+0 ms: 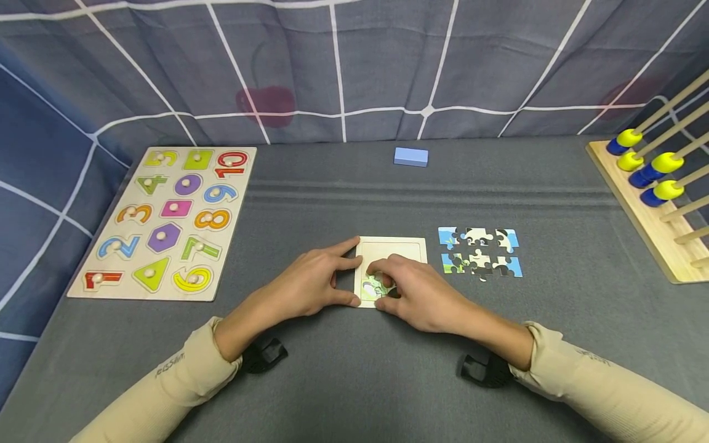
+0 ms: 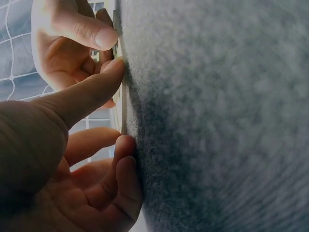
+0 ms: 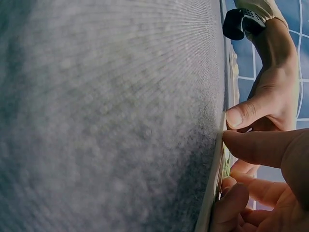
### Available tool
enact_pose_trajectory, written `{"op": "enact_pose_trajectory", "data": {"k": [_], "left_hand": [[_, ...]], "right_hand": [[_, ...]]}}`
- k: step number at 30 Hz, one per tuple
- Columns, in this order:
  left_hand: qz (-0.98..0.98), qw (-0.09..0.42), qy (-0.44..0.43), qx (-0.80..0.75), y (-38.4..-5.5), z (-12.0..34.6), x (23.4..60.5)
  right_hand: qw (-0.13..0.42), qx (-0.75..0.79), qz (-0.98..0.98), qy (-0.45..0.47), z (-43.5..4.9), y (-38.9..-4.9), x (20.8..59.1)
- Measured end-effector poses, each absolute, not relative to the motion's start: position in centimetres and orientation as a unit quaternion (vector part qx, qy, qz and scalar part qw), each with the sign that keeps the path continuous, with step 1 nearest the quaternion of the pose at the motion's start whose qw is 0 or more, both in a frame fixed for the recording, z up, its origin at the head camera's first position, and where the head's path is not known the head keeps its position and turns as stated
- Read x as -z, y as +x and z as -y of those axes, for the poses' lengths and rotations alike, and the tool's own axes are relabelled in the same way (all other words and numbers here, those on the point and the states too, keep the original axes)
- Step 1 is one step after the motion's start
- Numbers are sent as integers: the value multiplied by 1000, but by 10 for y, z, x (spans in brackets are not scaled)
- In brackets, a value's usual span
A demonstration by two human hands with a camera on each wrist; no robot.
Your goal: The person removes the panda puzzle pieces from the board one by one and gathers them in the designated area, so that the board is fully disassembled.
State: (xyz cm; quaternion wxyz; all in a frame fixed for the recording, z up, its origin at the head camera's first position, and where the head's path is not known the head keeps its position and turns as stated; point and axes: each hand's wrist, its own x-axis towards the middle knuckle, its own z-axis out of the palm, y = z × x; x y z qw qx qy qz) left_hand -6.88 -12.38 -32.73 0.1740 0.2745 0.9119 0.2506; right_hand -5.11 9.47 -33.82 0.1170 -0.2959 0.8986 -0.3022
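Two hands on one tray

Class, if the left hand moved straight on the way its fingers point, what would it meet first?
Most likely the puzzle tray: the left hand seems to touch its left edge, though depth is unclear.

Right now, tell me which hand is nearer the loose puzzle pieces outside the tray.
Right. The right hand has its fingers over the wooden tray, left of the loose puzzle pieces; the left hand touches the tray's left edge, farther off.
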Motion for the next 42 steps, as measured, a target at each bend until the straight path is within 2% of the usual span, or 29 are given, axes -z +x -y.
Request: {"op": "enact_pose_trajectory", "data": {"k": [16,32,42], "left_hand": [[-900,170,299,-267,-74,126,332],[-902,163,287,-279,-71,125,332],[-907,167,283,-264,-72,124,331]], "right_hand": [[118,356,-881,-287,-98,-49,337],[121,460,-840,-261,-95,-53,340],[152,497,-821,-234,-105,-54,332]]}}
